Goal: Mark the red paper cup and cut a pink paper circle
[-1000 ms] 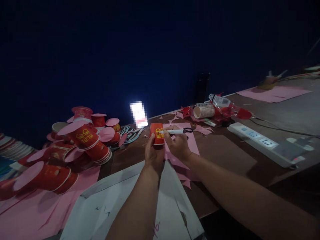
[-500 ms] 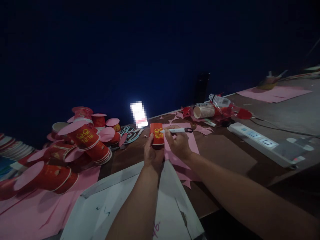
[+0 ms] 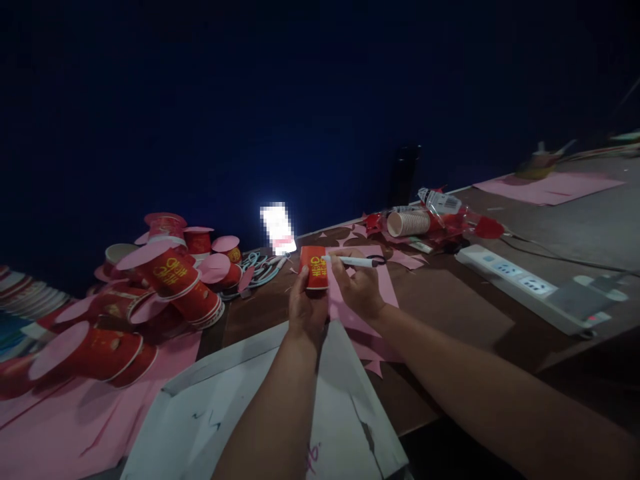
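My left hand (image 3: 306, 308) grips a small red paper cup (image 3: 315, 267) with yellow print, held upside down over the table. My right hand (image 3: 359, 291) pinches a white pen (image 3: 351, 262), whose tip touches the cup's right side. Both hands hover above a pink paper sheet (image 3: 383, 287) on the brown table (image 3: 450, 300). A white cardboard sheet (image 3: 240, 407) lies under my forearms.
A heap of red cups with pink paper lids (image 3: 165, 280) fills the left side. Scissors (image 3: 260, 267) and a glowing phone (image 3: 278, 229) lie behind the cup. A stack of paper cups in wrapping (image 3: 425, 222) and a white power strip (image 3: 525, 283) lie right.
The pen has shifted slightly lower and leftward against the cup. My hands otherwise stay where they were.
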{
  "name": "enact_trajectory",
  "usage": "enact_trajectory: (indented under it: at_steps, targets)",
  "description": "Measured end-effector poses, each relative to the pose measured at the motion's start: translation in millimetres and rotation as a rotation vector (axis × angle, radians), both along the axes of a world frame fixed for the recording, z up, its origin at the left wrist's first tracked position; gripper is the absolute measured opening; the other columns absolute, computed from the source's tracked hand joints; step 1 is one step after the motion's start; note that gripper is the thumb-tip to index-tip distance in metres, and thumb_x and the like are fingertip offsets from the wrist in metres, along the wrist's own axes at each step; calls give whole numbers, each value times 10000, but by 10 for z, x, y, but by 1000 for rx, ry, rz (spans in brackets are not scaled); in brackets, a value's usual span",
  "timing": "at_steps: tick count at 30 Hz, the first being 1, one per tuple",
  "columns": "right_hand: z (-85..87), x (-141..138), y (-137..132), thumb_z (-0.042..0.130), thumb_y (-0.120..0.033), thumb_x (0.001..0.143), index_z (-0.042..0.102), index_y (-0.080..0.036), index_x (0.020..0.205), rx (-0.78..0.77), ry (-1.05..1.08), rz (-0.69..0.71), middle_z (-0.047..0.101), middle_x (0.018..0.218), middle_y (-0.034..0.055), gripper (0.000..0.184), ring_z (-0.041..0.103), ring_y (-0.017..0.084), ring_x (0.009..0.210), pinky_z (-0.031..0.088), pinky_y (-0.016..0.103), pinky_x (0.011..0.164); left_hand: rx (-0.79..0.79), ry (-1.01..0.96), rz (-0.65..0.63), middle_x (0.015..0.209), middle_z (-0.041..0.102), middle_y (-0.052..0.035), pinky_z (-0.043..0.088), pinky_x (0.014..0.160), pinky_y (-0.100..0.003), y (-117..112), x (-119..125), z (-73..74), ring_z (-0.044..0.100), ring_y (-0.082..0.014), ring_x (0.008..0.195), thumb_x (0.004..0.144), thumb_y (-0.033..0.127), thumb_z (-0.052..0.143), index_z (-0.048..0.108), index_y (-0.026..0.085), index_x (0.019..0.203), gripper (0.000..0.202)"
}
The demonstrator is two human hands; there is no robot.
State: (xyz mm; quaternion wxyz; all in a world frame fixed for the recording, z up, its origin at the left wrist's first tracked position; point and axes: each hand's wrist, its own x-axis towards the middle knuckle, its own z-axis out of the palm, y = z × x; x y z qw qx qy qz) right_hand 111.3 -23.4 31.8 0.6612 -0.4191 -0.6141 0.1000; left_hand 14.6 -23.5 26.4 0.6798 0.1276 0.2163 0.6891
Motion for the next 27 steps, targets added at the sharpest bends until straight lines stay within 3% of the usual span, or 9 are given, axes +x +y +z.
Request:
enact_trajectory:
  at_steps: [9,14,27]
  targets:
    - [-2,9,12,522,-297,894,629,-205,924,21,-11,54,704,865,38,144,650,161,783,530,307,743,-23,27,-20,947,712,-80,491,908,-262,-29,11,35,665,-167,962,828,158,558,670,126,905,139]
    - [-18,11,30,524,-295,885,626,-201,932,19,-21,41,706,864,42,146,647,165,769,526,310,735,-15,27,-44,967,715,-87,492,912,-274,-10,14,9,667,-169,962,821,160,569,668,123,957,173]
    - [-11,10,22,537,-267,853,621,-201,848,14,-52,42,696,820,24,108,648,163,754,513,299,724,-17,14,-40,955,711,-88,478,932,-284,6,10,-16,662,-176,977,807,146,578,662,112,962,180]
